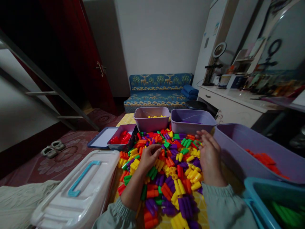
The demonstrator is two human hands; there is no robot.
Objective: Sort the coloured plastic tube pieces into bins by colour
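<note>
A wide heap of plastic pieces in red, orange, yellow, green and purple (170,187) covers the middle of the table. My left hand (150,156) reaches over the heap with bent fingers, thumb and index near each other at some orange pieces; whether it holds one is hidden. On the right, my right hand (209,152) is raised beside the heap, fingers apart and nothing visible in them. A purple bin (152,122) at the back contains yellow pieces, and another purple bin (193,125) contains purple ones. Orange-red pieces lie in the large right bin (228,149).
A turquoise bin (252,187) with green pieces is at the lower right. At the left are a small box (121,146) of red pieces and a clear lidded box (90,184) with a blue handle. Behind stand a patterned sofa (157,95) and a white dresser (235,103).
</note>
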